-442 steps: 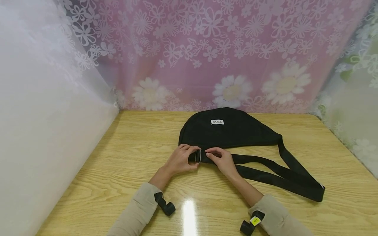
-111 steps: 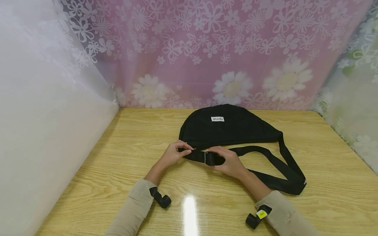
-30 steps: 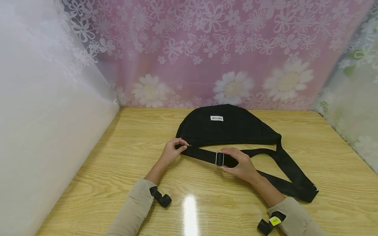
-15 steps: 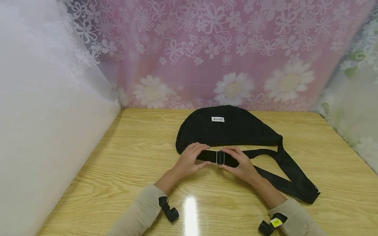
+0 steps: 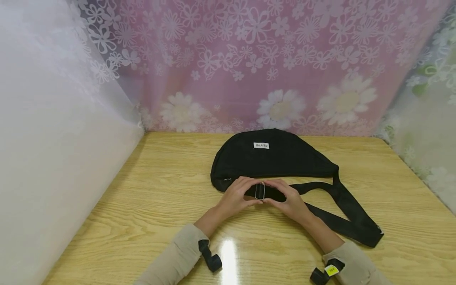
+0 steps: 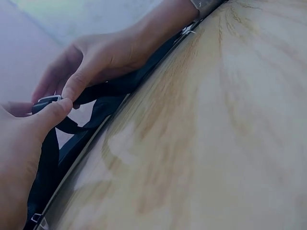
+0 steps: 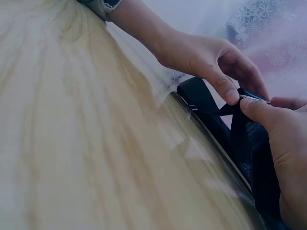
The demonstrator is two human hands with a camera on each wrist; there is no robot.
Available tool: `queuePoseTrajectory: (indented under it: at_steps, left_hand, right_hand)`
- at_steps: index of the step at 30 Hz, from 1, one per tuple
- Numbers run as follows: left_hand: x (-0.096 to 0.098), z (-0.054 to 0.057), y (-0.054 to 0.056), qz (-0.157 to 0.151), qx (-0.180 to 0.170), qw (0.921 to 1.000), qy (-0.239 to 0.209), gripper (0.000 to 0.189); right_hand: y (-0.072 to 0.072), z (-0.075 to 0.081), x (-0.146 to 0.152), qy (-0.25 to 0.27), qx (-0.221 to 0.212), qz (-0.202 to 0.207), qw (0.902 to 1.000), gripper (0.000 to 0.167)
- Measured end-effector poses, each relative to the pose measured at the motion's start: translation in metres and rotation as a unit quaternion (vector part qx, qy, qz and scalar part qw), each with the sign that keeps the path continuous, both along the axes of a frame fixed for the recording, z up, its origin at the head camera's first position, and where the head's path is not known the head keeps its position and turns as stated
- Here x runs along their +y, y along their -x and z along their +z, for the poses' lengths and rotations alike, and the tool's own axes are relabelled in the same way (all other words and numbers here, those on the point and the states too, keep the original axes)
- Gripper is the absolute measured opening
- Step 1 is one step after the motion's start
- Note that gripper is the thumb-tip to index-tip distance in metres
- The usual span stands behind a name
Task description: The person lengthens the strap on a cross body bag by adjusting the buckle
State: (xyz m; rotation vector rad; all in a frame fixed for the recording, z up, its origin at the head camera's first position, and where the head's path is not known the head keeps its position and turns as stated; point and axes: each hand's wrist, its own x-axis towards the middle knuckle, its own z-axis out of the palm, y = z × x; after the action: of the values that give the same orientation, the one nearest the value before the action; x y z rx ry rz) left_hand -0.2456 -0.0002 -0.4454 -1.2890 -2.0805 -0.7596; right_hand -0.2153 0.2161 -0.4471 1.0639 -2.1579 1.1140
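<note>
Behind a black bag [image 5: 274, 158] hangs a pink floral curtain [image 5: 231, 79], and beneath the bag spreads a wooden table [image 5: 160, 194]. The bag lies flat, and a strap [image 5: 358, 210] leaves its right corner, doubles back well to that side and returns along the bag's near edge. There the left hand [image 5: 233, 198] and the right hand [image 5: 290, 202] meet, thumbs and fingers pinching either side of a metal buckle [image 5: 260, 191]. The work on the strap looks partway along, I judge: webbing is already threaded through the buckle, yet the rest lies in loose loops and neither hand has let go; whether the length is settled I cannot tell. Counted, that makes one bag, one strap, two hands and one buckle between them; smaller again, one white label [image 5: 261, 145] sits on the bag's upward face, and one zip pull [image 5: 227, 180] shows near the bag's left end, just beyond the left hand.
</note>
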Motion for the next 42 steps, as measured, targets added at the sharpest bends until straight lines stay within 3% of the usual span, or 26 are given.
queuePoseTrajectory:
  at_steps: [5,10,16,25,29,32,37,42]
  left_hand:
    - [-0.002,0.0,-0.002,-0.01,-0.015,0.9998,-0.009,0.062]
    - [-0.002,-0.001,-0.002,-0.027,-0.034,0.9988,-0.024,0.06]
    - [-0.001,-0.003,-0.002,-0.057,-0.057,0.9959,-0.041,0.058]
    - [0.0,-0.004,-0.002,-0.079,-0.079,0.9932,-0.035,0.057]
    - [-0.001,-0.003,-0.003,-0.079,-0.076,0.9936,-0.028,0.057]
    - [-0.001,-0.003,-0.003,-0.067,-0.086,0.9934,-0.035,0.054]
    - [-0.001,-0.003,-0.002,-0.048,-0.116,0.9905,-0.056,0.052]
    - [-0.001,-0.004,-0.002,-0.051,-0.15,0.9859,-0.055,0.054]
  right_hand:
    - [-0.006,0.011,-0.006,0.017,-0.008,-0.002,0.9998,0.051]
    - [-0.017,0.029,-0.013,0.027,-0.026,-0.037,0.9986,0.028]
    - [-0.02,0.03,-0.013,0.04,-0.064,-0.064,0.995,0.019]
    - [-0.021,0.027,-0.015,0.064,-0.094,-0.041,0.9927,0.017]
    - [-0.022,0.027,-0.016,0.062,-0.096,-0.038,0.9927,0.017]
    - [-0.023,0.029,-0.017,0.063,-0.095,-0.064,0.9915,0.016]
    - [-0.023,0.03,-0.016,0.068,-0.096,-0.118,0.986,0.013]
    - [-0.023,0.029,-0.016,0.065,-0.102,-0.118,0.9857,0.012]
